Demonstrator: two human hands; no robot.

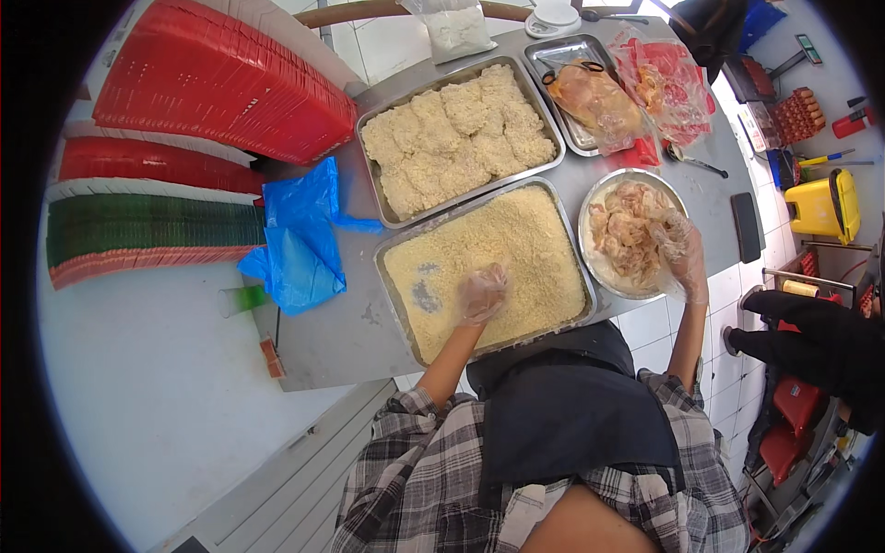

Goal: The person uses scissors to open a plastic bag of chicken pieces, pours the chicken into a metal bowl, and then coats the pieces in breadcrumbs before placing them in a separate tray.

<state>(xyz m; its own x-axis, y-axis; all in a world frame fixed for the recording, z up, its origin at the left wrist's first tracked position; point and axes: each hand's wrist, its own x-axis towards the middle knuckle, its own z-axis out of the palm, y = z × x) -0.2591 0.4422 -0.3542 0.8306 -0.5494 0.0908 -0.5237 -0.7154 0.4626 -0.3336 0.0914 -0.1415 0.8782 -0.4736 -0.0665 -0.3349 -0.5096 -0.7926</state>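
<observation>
My left hand (482, 296), in a clear plastic glove, is at the breadcrumbs (525, 242) that fill a metal tray (590, 304). Its fingers look curled, and whether crumbs or a piece are inside them is hidden. Gloved in the same way, my right hand (681, 252) reaches over the right rim of a round metal bowl (588, 266). Its fingertips are at the raw chicken pieces (626, 225) lying in pale liquid there; a grip on one cannot be made out. Behind the crumbs, a second metal tray (379, 197) carries several rows of breaded pieces (456, 138).
A smaller tray (588, 144) holds bagged raw meat (598, 104) with scissors (591, 66) on top. Blue plastic bags (304, 242) and stacked red boxes (228, 76) stand left. A spoon (695, 161) and a dark phone-like object (747, 227) lie right. Another person's legs (795, 332) show at far right.
</observation>
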